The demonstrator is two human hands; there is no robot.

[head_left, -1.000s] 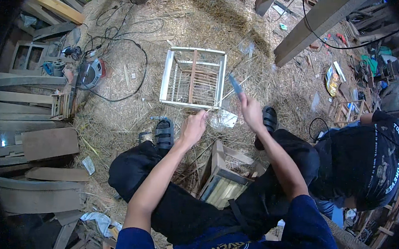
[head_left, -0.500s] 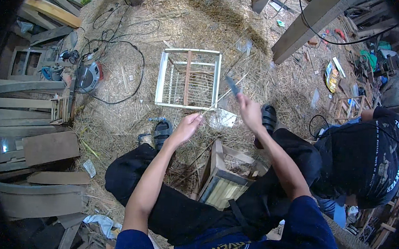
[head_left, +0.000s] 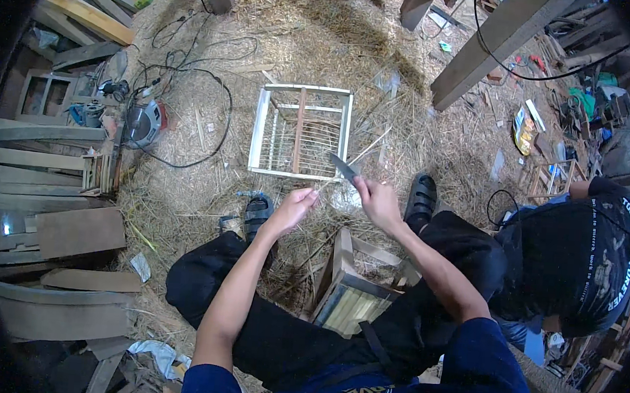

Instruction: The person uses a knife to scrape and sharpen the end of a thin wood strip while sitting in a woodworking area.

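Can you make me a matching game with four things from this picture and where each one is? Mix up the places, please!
Things
1. knife with a flat grey metal blade
2. long, thin, pale strip
3. pale-framed wooden cage with a brown middle bar
4. round grey-and-red power tool

Places
A. off to the left, beside a looped black cable
B. pinched in the bare left hand
C. on the straw-strewn ground, just beyond the hands
D. gripped in the bare right hand

Right pairs: 1-D, 2-B, 3-C, 4-A
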